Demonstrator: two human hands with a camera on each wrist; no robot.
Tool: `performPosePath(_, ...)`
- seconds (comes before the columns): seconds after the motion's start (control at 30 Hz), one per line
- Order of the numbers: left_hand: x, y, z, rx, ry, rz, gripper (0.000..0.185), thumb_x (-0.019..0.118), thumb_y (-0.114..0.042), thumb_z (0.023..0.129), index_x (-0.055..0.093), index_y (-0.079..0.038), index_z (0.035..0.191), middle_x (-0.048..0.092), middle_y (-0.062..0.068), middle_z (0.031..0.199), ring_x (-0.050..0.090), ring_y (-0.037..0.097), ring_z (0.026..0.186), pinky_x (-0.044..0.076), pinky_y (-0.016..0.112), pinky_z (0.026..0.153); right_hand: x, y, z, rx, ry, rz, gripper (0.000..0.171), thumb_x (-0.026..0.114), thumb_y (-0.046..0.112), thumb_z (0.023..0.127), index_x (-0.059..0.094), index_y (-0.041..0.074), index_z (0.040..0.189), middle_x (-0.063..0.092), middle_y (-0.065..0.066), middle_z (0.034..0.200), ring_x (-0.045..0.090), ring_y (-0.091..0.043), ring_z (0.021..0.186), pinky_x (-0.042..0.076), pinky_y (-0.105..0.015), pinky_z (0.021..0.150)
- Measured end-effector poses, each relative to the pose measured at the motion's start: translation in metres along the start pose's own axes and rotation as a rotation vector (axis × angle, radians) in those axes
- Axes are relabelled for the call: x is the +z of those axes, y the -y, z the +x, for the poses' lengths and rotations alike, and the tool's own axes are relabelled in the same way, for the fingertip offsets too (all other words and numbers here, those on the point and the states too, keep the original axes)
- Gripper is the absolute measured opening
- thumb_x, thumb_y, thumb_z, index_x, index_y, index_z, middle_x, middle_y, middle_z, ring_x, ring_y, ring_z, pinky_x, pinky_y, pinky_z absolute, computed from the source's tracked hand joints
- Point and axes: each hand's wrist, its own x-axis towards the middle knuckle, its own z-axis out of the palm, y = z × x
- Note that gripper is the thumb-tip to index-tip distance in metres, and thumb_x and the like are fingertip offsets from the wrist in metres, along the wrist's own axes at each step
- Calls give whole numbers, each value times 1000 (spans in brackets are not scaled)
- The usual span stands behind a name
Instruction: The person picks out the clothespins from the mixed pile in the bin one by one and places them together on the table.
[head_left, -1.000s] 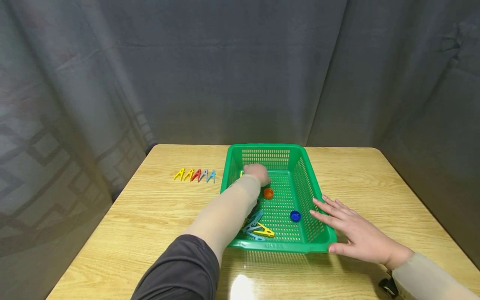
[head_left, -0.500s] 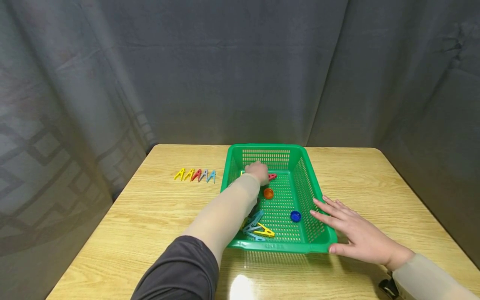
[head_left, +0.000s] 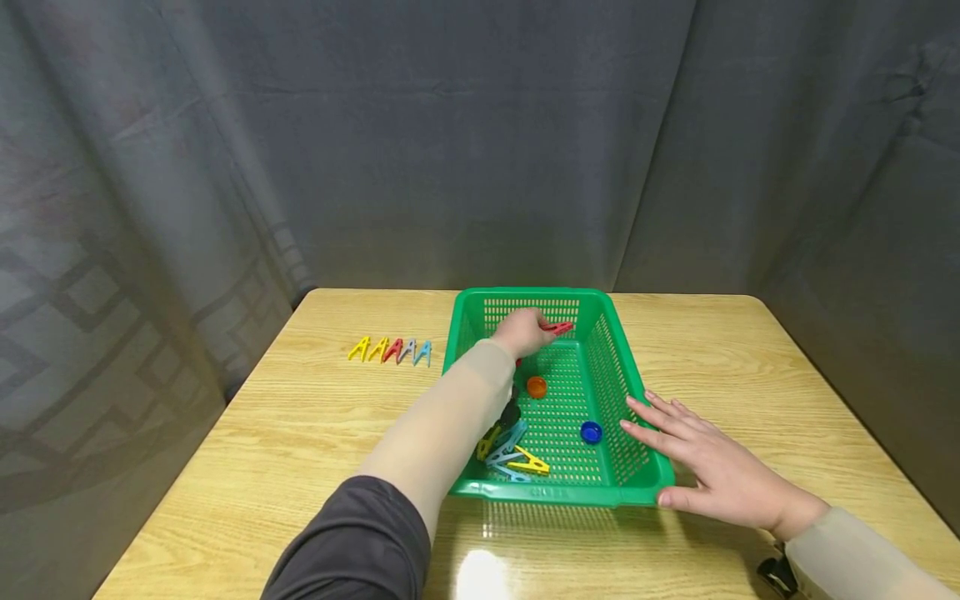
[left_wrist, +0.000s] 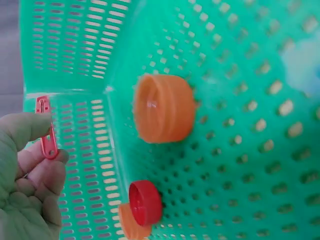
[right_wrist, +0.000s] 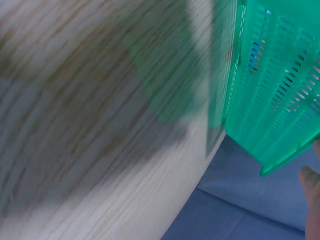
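Note:
A green perforated basket point(head_left: 622, 392) point(left_wrist: 235, 165) point(right_wrist: 280, 95) stands on the wooden table point(head_left: 315, 417). My left hand point(head_left: 525, 331) point(left_wrist: 30, 165) is raised inside its far end and pinches a red clothespin point(head_left: 558, 327) point(left_wrist: 47, 131) between thumb and fingers. On the basket floor lie an orange cap point(head_left: 536, 386) point(left_wrist: 164, 107), a blue cap point(head_left: 591, 432) and a small pile of blue and yellow clothespins point(head_left: 517, 457). A red cap point(left_wrist: 146, 202) shows in the left wrist view. My right hand point(head_left: 705, 462) rests flat, fingers spread, against the basket's right front corner.
A row of several yellow, red, grey and blue clothespins point(head_left: 390, 350) stands on the table left of the basket. A dark curtain point(head_left: 480, 142) hangs behind the table. The table's edges run close on the left and right.
My left hand has lifted from the basket floor toward the far wall, bringing the red clothespin up with it. The right hand has stayed in place.

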Motion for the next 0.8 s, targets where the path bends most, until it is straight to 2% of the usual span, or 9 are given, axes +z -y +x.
performPosePath(0.1,-2,-3,-2,3,-5,-111,21,65,-31,93,69,-15,105,64,-3,94,52,17,72,44,28,61,-1,1,0,5,2,-1,76,60,58,87,44,11,145,34,-18,151,24,-32,142,4,-27,116)
performPosePath(0.3,-7,-8,-3,29,1,-167,31,65,-33,93,68,-15,118,66,-1,111,56,13,85,47,27,72,-2,1,1,3,6,-6,75,60,57,88,45,11,145,34,-18,151,24,-32,142,4,-27,116)
performPosePath(0.57,-18,-17,-2,52,-46,-232,30,71,-33,88,70,-11,109,67,-3,97,57,14,84,47,27,72,-3,3,2,3,18,-10,76,61,57,87,44,11,145,33,-18,152,24,-33,142,4,-26,115)
performPosePath(0.8,-27,-23,-6,71,-36,-267,30,72,-33,87,69,-14,109,66,-6,95,58,14,85,48,28,73,-4,2,1,32,63,-26,76,67,53,84,43,13,145,31,-16,153,22,-30,143,3,-24,115)
